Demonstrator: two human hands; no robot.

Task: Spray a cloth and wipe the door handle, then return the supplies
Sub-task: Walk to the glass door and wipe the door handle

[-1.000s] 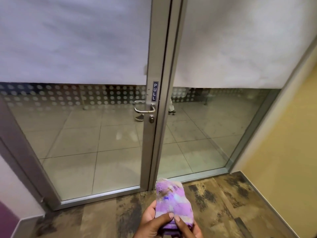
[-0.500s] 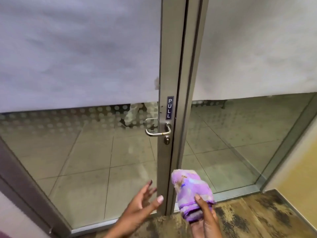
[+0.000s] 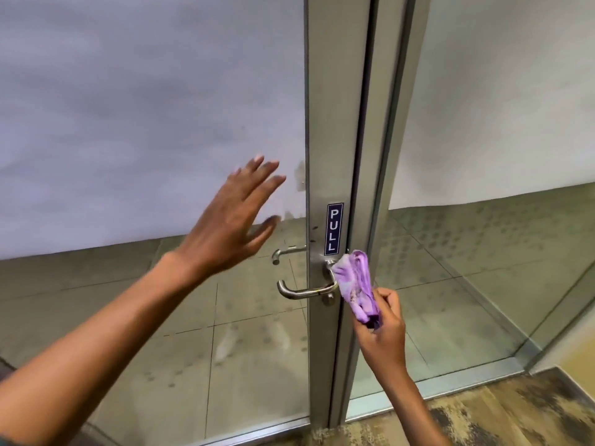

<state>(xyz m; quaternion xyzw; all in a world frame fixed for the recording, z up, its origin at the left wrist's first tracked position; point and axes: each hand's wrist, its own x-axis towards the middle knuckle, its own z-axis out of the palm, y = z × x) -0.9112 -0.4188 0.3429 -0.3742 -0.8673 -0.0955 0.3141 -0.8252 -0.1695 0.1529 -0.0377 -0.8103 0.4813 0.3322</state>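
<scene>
A silver lever door handle sits on the metal stile of a glass door, under a blue PULL sign. My right hand grips a bunched purple cloth, whose upper end touches the handle's base by the stile. My left hand is raised with fingers spread, near the frosted glass to the left of the stile; whether it touches the glass I cannot tell. No spray bottle is in view.
A fixed glass panel stands to the right of the door, with a yellow wall beyond it. Patterned carpet covers the floor at my feet. A second handle shows through the glass on the far side.
I have come closer to the door. My right hand lifted the cloth from waist height up to the handle. My left hand let go of the cloth and rose toward the glass.
</scene>
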